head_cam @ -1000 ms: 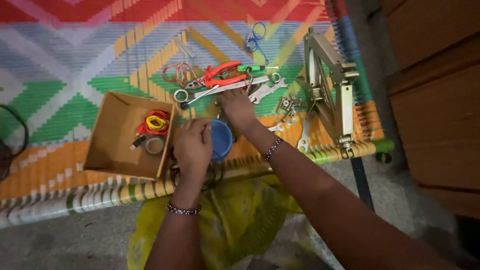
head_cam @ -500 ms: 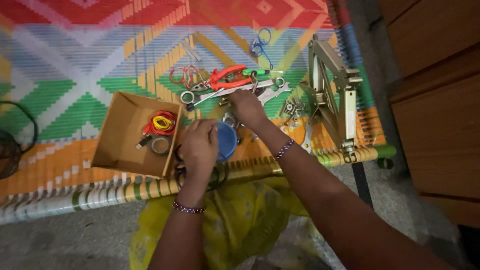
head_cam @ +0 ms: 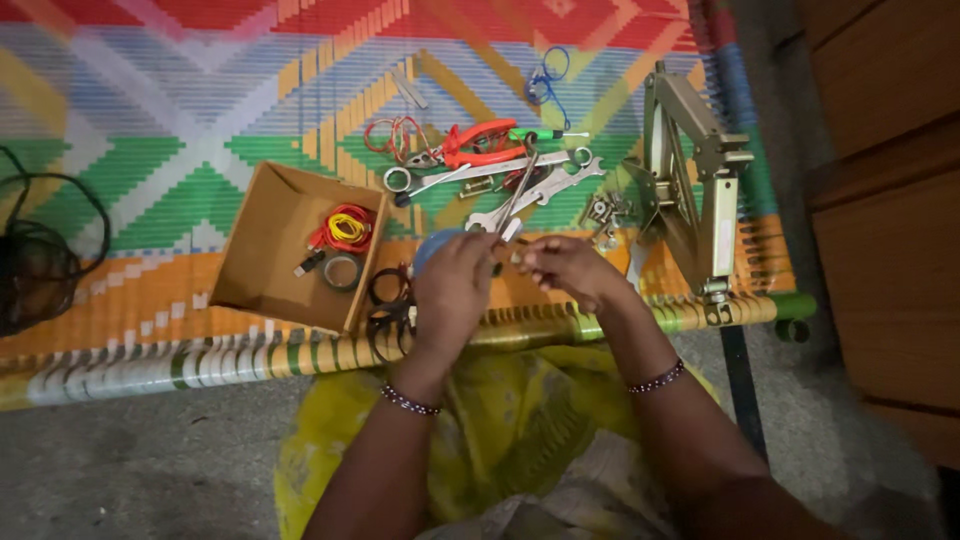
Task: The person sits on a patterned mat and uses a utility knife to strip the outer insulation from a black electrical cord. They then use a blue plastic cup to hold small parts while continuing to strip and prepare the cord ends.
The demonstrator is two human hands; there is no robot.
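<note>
My left hand (head_cam: 455, 292) is curled around a blue round object (head_cam: 430, 250), held just above the cot's near edge. My right hand (head_cam: 562, 268) meets it fingertip to fingertip and pinches the lower end of a thin metal tool (head_cam: 517, 200) that slants up and away over the wrenches. Both wrists wear bead bracelets. What lies between the fingertips is too small to make out.
An open cardboard box (head_cam: 262, 250) holds red and yellow wire coils (head_cam: 342, 227) and a tape roll. Black rings (head_cam: 385, 300), wrenches (head_cam: 480, 172), red pliers (head_cam: 478, 142), a blue cord (head_cam: 548, 78) and a metal scissor jack (head_cam: 690, 185) lie on the woven cot (head_cam: 150, 110). Black cable (head_cam: 35, 255) is at left, wooden furniture (head_cam: 890, 200) at right.
My right hand has drawn back from the wrenches to meet my left hand, bringing the thin metal tool. The left hand has lifted the blue round object slightly.
</note>
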